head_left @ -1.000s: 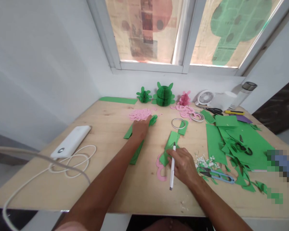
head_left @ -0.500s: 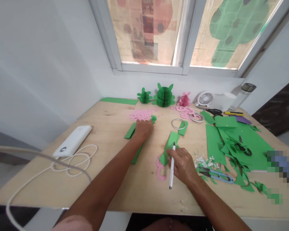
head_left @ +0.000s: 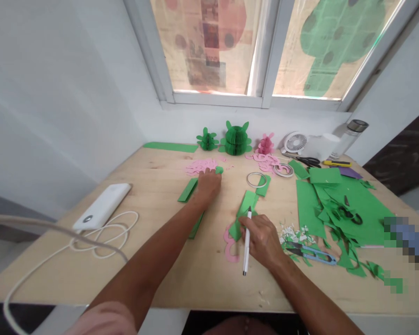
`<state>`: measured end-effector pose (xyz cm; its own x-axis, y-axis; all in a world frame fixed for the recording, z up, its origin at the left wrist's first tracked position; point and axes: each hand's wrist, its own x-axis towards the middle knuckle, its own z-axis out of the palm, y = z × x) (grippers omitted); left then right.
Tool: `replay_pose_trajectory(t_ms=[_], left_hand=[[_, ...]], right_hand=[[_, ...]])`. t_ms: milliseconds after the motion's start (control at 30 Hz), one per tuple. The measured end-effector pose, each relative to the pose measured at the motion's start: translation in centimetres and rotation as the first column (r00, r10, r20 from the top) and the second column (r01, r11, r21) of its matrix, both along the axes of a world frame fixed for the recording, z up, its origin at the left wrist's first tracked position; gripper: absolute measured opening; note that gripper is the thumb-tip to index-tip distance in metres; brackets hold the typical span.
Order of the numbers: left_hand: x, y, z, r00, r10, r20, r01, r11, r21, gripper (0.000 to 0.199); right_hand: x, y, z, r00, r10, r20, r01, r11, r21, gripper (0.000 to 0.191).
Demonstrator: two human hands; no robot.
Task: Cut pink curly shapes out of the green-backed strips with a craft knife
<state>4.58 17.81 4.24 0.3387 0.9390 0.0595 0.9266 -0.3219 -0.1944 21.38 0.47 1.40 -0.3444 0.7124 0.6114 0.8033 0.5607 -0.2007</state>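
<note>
My left hand (head_left: 208,186) reaches to the middle of the table, palm down, its bent fingers at a small cut green paper piece (head_left: 219,170) that they partly cover. A folded green paper strip (head_left: 187,190) lies left of that hand, and another green strip (head_left: 196,227) sits partly under the forearm. In my right hand (head_left: 263,239) is a white pen (head_left: 246,246), its dark tip pointing away from me. Beside the right fingers lie a green paper strip (head_left: 247,203) and a curvy pink paper cutout (head_left: 231,251). Fingertip contact with the strip is unclear.
Pink cutouts (head_left: 200,166) lie beyond my left hand. Two tape rolls (head_left: 256,180) (head_left: 282,170) lie mid-table. Blue thread snips (head_left: 316,254), paper scraps and green sheets (head_left: 309,204) fill the right. A white power bank (head_left: 103,207) with a cable sits left; paper figures (head_left: 235,139) stand behind.
The view has shifted slightly left-to-right. My left hand has edged a little over the green piece, covering more of it. My right hand still holds the pen in about the same place.
</note>
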Motion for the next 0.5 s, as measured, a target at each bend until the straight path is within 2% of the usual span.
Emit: replay_pose_trajectory(t_ms=[500], left_hand=[[0.5, 1.2, -0.8, 0.995, 0.09, 0.031, -0.086, 0.99, -0.112, 0.036]], right_hand=[[-0.1, -0.1, 0.0, 1.0, 0.009, -0.016, -0.009, 1.0, -0.016, 0.016]])
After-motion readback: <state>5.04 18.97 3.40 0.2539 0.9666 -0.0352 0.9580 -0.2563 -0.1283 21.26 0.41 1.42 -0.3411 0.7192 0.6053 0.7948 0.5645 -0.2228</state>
